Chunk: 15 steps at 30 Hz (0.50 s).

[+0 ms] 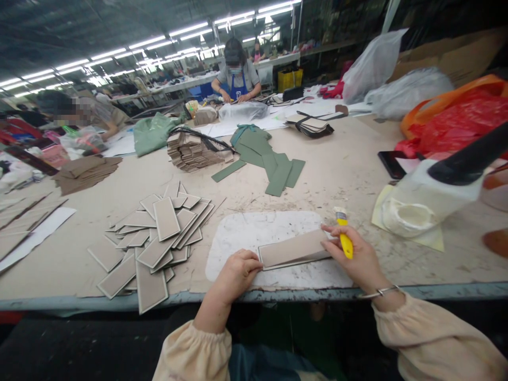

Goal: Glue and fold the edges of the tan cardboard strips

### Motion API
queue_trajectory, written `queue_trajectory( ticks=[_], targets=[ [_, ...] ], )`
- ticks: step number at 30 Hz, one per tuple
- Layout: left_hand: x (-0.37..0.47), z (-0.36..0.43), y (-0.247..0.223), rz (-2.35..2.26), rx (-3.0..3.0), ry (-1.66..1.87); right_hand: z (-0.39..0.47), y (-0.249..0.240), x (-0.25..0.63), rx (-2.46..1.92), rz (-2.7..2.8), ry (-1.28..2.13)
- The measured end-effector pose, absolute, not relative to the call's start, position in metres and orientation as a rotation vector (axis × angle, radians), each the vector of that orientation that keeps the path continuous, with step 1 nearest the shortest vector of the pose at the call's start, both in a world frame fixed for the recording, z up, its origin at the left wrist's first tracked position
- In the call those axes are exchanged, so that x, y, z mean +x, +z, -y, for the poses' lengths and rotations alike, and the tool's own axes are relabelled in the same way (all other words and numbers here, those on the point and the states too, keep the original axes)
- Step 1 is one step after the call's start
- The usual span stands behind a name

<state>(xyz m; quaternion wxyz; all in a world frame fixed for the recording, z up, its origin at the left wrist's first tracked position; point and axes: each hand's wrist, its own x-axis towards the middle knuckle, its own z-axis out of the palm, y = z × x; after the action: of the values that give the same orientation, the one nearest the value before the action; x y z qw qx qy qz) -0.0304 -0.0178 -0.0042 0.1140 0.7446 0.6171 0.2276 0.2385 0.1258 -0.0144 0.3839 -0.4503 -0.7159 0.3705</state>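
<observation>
A long beige strip with a pale edge lies over a white board at the table's front. At its left end, my left hand is closed, pinching the corner between thumb and fingers. My right hand grips the strip's right end, which is lifted a little and shows a gap beneath. Tucked in that same hand is a brush with a yellow handle, its bristles pointing away from me. To the left lies a loose pile of similar pale-edged beige pieces.
Green strips and a tied beige stack lie farther back. At right stand a white plastic container with an open mouth, a phone and red bags. A co-worker sits across the table.
</observation>
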Motion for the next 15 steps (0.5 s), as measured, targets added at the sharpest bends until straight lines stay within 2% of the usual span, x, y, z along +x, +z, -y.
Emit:
queue_trajectory(
  ticks=[15],
  targets=[
    [-0.0247,0.0175,-0.0005,-1.828,2.158,0.627,-0.126,-0.0118,0.2356,-1.176,1.914,0.794]
  ],
)
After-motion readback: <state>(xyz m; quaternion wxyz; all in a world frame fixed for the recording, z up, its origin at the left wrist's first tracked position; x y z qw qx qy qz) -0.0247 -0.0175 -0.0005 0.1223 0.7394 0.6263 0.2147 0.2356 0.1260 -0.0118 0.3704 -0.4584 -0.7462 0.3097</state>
